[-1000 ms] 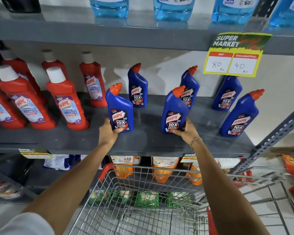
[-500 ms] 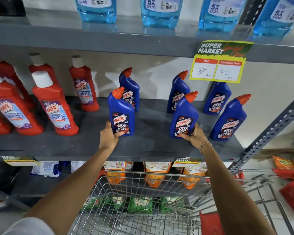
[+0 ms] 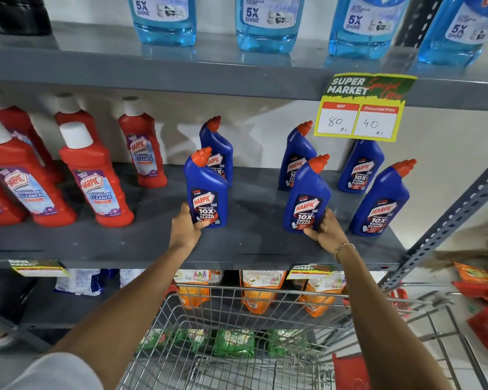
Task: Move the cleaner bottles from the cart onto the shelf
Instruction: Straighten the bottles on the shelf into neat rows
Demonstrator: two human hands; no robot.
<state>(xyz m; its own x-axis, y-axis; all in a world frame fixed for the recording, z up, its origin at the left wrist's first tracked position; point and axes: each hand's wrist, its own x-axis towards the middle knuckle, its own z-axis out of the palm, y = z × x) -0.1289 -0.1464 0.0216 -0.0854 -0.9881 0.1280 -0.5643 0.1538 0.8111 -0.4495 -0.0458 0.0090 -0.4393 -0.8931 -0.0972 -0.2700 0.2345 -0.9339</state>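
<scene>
Two blue cleaner bottles with orange caps stand near the front of the grey shelf. My left hand grips the base of the left blue bottle. My right hand grips the base of the right blue bottle. Both bottles rest upright on the shelf. Several more blue bottles stand behind them and to the right, one of them at the front right. The wire cart is below my arms; no bottles show in the part I see.
Red bathroom cleaner bottles fill the shelf's left half. Light blue bottles stand on the upper shelf, with a price tag hanging from its edge. A slanted metal brace is at the right. Orange pouches sit on the lower shelf.
The right blue bottle has slid to the right along the shelf, closer to the front-right bottle. Both hands stay on their bottles. The camera has shifted slightly.
</scene>
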